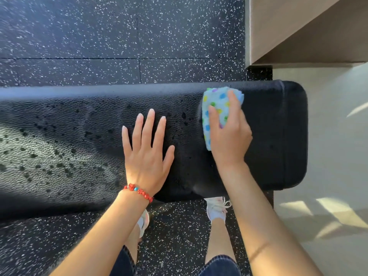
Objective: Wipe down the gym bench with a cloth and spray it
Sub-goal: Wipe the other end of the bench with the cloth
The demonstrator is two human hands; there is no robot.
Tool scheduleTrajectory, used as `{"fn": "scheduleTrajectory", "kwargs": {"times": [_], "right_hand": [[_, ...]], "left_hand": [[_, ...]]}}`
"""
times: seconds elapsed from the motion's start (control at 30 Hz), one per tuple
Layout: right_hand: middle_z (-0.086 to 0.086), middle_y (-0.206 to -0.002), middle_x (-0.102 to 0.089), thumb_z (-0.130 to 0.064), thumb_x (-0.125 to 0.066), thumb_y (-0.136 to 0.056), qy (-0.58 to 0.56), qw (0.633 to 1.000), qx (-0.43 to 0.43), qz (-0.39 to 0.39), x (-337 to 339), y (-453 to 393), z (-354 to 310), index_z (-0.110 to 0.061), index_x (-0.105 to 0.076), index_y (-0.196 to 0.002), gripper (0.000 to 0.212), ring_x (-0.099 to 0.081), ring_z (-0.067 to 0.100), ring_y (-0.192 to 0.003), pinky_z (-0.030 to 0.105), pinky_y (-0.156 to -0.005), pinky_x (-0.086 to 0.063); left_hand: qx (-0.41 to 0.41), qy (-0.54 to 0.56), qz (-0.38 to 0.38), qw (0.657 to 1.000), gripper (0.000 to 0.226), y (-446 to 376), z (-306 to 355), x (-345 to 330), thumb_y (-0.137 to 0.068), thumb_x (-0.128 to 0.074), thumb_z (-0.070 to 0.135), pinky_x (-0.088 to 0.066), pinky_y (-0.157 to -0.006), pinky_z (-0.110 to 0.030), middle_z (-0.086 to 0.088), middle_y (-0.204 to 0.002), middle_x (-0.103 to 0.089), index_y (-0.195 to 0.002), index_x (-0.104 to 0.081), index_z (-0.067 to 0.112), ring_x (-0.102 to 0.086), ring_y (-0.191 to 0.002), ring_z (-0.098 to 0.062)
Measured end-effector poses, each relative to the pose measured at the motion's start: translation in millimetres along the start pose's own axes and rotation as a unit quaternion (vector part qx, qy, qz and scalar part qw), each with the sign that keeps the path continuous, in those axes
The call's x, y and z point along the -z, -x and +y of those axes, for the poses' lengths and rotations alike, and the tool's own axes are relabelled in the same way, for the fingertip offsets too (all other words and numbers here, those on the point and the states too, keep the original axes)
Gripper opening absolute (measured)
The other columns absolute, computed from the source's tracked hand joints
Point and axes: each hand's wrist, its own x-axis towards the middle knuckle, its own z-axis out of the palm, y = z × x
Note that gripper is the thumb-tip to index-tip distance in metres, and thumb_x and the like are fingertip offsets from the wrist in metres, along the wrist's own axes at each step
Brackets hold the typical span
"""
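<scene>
Both hands press the bench [79, 136], cloth [220, 108] under right hand [229, 134].

On the bench [79, 136], the left hand [146, 156] lies flat mid-pad. The right hand [229, 136] presses the cloth [219, 104] nearer the bench's right end, droplets [39, 156] leftward

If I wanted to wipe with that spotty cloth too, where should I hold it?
Probably from above, like the right hand does now. The spotty cloth is folded into a thick pad lying flat on the bench, so press a flat palm on its middle and curl your fingers over the far edge. That grip keeps the folds together while it slides.
</scene>
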Motion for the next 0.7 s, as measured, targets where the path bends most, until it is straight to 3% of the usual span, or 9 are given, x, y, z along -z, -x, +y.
{"fn": "scheduleTrajectory", "kwargs": {"times": [0.17, 0.33, 0.47, 0.57, 0.7], "right_hand": [[0.020, -0.094, -0.065, -0.029, -0.060, -0.086, 0.001, 0.998, 0.063, -0.013, 8, 1, 15, -0.006, -0.053, -0.125, 0.046, -0.063, 0.039, -0.080, 0.044, -0.059, -0.051], [0.015, -0.122, -0.060, -0.041, -0.051, -0.085, 0.043, 0.992, -0.105, 0.056, 43, 0, 80, -0.017, -0.046, -0.133, 0.054, -0.057, 0.037, -0.103, 0.037, -0.079, -0.040], [0.016, -0.119, -0.061, -0.034, -0.054, -0.087, 0.032, 0.988, -0.130, 0.072, 37, 7, 71, -0.015, -0.048, -0.130, 0.048, -0.058, 0.038, -0.100, 0.033, -0.077, -0.034], [0.022, -0.101, -0.066, -0.028, -0.063, -0.083, 0.019, 0.997, -0.055, 0.042, 16, 33, 29, -0.007, -0.055, -0.122, 0.046, -0.062, 0.039, -0.083, 0.034, -0.069, -0.036], [0.013, -0.074, -0.065, -0.030, -0.065, -0.082, 0.015, 0.995, 0.100, -0.020, 4, 63, 0, -0.003, -0.062, -0.113, 0.041, -0.063, 0.029, -0.062, 0.033, -0.046, -0.048]], "left_hand": [[-0.006, -0.001, -0.004, 1.000, 0.058, 17, -15, 1, -0.089, -0.039, 0.036, -0.008, -0.111, -0.054, -0.015, -0.148, -0.031, -0.140, -0.033, 0.010, -0.020, -0.137, -0.031], [-0.033, -0.011, -0.014, 0.999, 0.060, 24, -24, -1, -0.089, -0.037, 0.039, -0.005, -0.112, -0.052, -0.013, -0.150, -0.027, -0.143, -0.028, 0.012, -0.018, -0.138, -0.030], [-0.030, -0.015, -0.018, 0.999, 0.062, 24, -22, -3, -0.089, -0.037, 0.038, -0.004, -0.112, -0.052, -0.013, -0.151, -0.025, -0.144, -0.025, 0.012, -0.017, -0.139, -0.031], [-0.032, -0.007, -0.017, 0.999, 0.060, 25, -22, -1, -0.089, -0.037, 0.037, -0.004, -0.112, -0.052, -0.014, -0.151, -0.026, -0.143, -0.028, 0.011, -0.018, -0.139, -0.031], [-0.031, 0.011, 0.003, 0.999, 0.057, 28, -23, 3, -0.089, -0.040, 0.034, -0.011, -0.110, -0.055, -0.017, -0.149, -0.030, -0.140, -0.036, 0.008, -0.020, -0.137, -0.032]]}}
